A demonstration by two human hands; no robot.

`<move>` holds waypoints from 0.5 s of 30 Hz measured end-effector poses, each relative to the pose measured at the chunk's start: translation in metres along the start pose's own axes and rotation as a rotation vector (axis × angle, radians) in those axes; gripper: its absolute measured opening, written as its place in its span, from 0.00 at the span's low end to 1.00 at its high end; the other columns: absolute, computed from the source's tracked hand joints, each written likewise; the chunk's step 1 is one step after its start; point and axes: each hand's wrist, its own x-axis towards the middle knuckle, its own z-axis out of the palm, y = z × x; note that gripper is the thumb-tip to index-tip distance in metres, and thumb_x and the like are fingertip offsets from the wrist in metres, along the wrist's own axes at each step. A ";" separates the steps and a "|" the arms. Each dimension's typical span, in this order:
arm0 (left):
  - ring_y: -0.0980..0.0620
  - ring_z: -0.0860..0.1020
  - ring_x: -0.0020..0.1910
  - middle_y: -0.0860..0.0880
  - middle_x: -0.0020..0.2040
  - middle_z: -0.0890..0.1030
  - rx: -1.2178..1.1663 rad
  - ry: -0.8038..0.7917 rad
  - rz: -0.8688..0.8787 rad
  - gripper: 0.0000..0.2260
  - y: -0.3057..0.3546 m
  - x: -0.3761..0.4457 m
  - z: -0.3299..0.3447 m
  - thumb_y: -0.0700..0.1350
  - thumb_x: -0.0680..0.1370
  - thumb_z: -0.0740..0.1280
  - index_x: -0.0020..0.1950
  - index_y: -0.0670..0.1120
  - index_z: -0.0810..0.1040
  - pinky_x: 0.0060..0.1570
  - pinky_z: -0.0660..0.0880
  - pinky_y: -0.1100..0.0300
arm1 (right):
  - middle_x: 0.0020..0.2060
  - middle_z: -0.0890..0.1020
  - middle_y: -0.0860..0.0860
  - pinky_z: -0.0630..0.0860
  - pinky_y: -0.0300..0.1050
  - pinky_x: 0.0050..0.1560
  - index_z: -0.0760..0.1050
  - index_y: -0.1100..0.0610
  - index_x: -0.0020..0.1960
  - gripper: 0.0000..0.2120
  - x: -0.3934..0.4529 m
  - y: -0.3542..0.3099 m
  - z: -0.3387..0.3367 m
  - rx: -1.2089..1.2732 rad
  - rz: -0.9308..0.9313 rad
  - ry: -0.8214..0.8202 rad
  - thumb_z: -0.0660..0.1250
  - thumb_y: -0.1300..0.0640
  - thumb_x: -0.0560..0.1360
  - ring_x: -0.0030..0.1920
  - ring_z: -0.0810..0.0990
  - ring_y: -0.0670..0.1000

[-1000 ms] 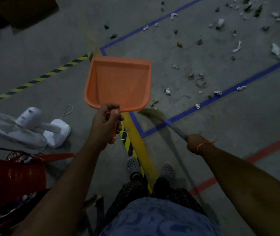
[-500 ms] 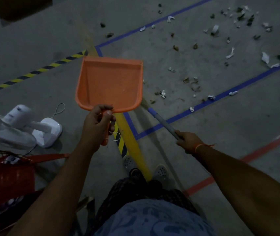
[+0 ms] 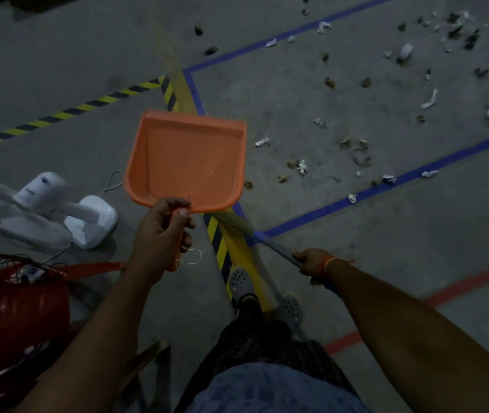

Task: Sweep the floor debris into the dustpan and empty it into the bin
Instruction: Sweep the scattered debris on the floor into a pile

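While a small dark mark shows on the white plastic table fan [image 3: 43, 210] lying on its side at the left, it is too blurry to read, & no other writing can be seen. The left hand [image 3: 160, 234] is curled tight round the handle of the orange plastic dustpan [image 3: 186, 162], thumb on top, holding it up off the floor w/ the open mouth pointing away from the person. A thin white loop of string hangs from the handle end. The right hand [image 3: 311, 263], w/ an orange thread on its wrist, is wrapped round the grey-blue stick of the straw broom [image 3: 234, 223]. The broom's pale bristles sit just under the near right corner of the dustpan, over the yellow & black striped floor tape [image 3: 219, 245]. Torn white paper bits & brown dry leaf scraps [image 3: 356, 150] lie spread on the grey concrete floor [image 3: 297, 99] to the right, well apart from the dustpan, mostly inside the blue tape lines [image 3: 386, 186]. A red tape line [image 3: 460, 284] runs near the right arm. A red plastic basket [image 3: 14, 317] w/ wires on it sits at the bottom left, just beside the fan. The person's feet in grey holey clogs [image 3: 240, 283] stand on the yellow tape. The room is dim.
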 end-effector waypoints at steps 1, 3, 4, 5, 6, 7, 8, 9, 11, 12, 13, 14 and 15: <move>0.49 0.75 0.29 0.44 0.41 0.79 0.003 0.009 -0.004 0.06 -0.001 0.002 -0.006 0.39 0.85 0.62 0.59 0.44 0.77 0.28 0.73 0.58 | 0.52 0.77 0.58 0.75 0.44 0.30 0.64 0.50 0.75 0.26 0.003 0.000 0.001 0.023 0.025 0.012 0.61 0.63 0.78 0.34 0.77 0.55; 0.49 0.75 0.29 0.43 0.41 0.79 0.000 0.030 -0.010 0.06 -0.002 0.008 -0.016 0.39 0.85 0.62 0.59 0.44 0.77 0.28 0.73 0.59 | 0.41 0.76 0.57 0.70 0.42 0.26 0.68 0.50 0.73 0.23 0.008 0.001 0.001 0.155 0.072 0.040 0.60 0.62 0.79 0.30 0.74 0.55; 0.49 0.75 0.29 0.43 0.41 0.79 -0.002 0.039 -0.013 0.06 -0.002 0.011 -0.021 0.39 0.85 0.62 0.59 0.43 0.77 0.28 0.73 0.59 | 0.36 0.75 0.57 0.69 0.42 0.26 0.69 0.51 0.73 0.22 0.010 0.001 -0.001 0.219 0.081 0.056 0.59 0.62 0.80 0.29 0.73 0.54; 0.49 0.75 0.29 0.43 0.41 0.79 -0.006 0.046 -0.017 0.06 -0.003 0.015 -0.024 0.39 0.85 0.62 0.60 0.43 0.77 0.28 0.73 0.59 | 0.33 0.74 0.57 0.69 0.43 0.26 0.68 0.51 0.73 0.22 0.012 0.001 -0.005 0.264 0.078 0.067 0.59 0.61 0.80 0.28 0.72 0.54; 0.49 0.75 0.29 0.43 0.42 0.79 -0.010 0.050 -0.022 0.06 -0.003 0.018 -0.027 0.39 0.85 0.62 0.60 0.42 0.76 0.28 0.73 0.59 | 0.31 0.74 0.58 0.69 0.43 0.27 0.68 0.52 0.73 0.21 0.013 0.000 -0.009 0.299 0.072 0.077 0.60 0.61 0.80 0.27 0.72 0.54; 0.49 0.75 0.29 0.43 0.42 0.79 -0.013 0.052 -0.025 0.06 -0.003 0.022 -0.029 0.39 0.85 0.62 0.60 0.42 0.76 0.28 0.73 0.59 | 0.30 0.74 0.59 0.70 0.44 0.27 0.68 0.53 0.72 0.21 0.013 -0.002 -0.013 0.330 0.071 0.095 0.60 0.59 0.80 0.26 0.72 0.54; 0.49 0.75 0.29 0.43 0.42 0.79 -0.018 0.051 -0.026 0.06 -0.002 0.026 -0.031 0.39 0.85 0.62 0.60 0.42 0.76 0.28 0.73 0.58 | 0.29 0.74 0.59 0.70 0.44 0.26 0.69 0.55 0.71 0.20 0.014 -0.003 -0.017 0.354 0.075 0.116 0.61 0.58 0.80 0.24 0.73 0.54; 0.49 0.75 0.30 0.43 0.42 0.79 -0.022 0.049 -0.024 0.06 -0.002 0.031 -0.032 0.39 0.85 0.62 0.60 0.42 0.76 0.29 0.73 0.58 | 0.28 0.74 0.59 0.71 0.44 0.26 0.71 0.58 0.70 0.19 0.014 -0.004 -0.021 0.358 0.077 0.137 0.61 0.57 0.80 0.23 0.73 0.54; 0.48 0.75 0.30 0.43 0.42 0.79 -0.031 0.046 -0.021 0.06 0.001 0.039 -0.034 0.39 0.85 0.62 0.60 0.42 0.77 0.29 0.73 0.58 | 0.27 0.75 0.59 0.72 0.44 0.26 0.71 0.60 0.69 0.19 0.014 -0.007 -0.028 0.317 0.058 0.161 0.61 0.55 0.80 0.22 0.73 0.54; 0.48 0.75 0.30 0.43 0.42 0.79 -0.037 0.048 -0.016 0.06 0.002 0.043 -0.034 0.40 0.85 0.62 0.60 0.43 0.77 0.29 0.73 0.57 | 0.27 0.75 0.58 0.72 0.43 0.26 0.70 0.57 0.70 0.19 0.014 -0.008 -0.030 0.296 0.034 0.166 0.61 0.54 0.80 0.22 0.73 0.53; 0.48 0.75 0.30 0.43 0.42 0.79 -0.042 0.052 -0.011 0.06 0.003 0.046 -0.034 0.40 0.85 0.62 0.60 0.43 0.77 0.29 0.73 0.57 | 0.28 0.75 0.57 0.72 0.42 0.25 0.67 0.53 0.72 0.21 0.015 -0.010 -0.031 0.277 0.009 0.168 0.61 0.54 0.80 0.22 0.73 0.53; 0.48 0.75 0.30 0.43 0.42 0.79 -0.044 0.058 -0.008 0.06 0.004 0.049 -0.033 0.40 0.85 0.62 0.60 0.43 0.77 0.29 0.73 0.57 | 0.29 0.75 0.57 0.71 0.41 0.24 0.65 0.49 0.74 0.22 0.016 -0.011 -0.031 0.258 -0.015 0.172 0.61 0.54 0.80 0.24 0.73 0.53; 0.48 0.75 0.29 0.43 0.42 0.79 -0.048 0.067 -0.008 0.06 0.005 0.052 -0.033 0.39 0.85 0.62 0.60 0.42 0.77 0.29 0.73 0.57 | 0.31 0.76 0.56 0.71 0.41 0.24 0.63 0.48 0.75 0.24 0.016 -0.014 -0.030 0.237 -0.041 0.176 0.61 0.54 0.80 0.25 0.73 0.53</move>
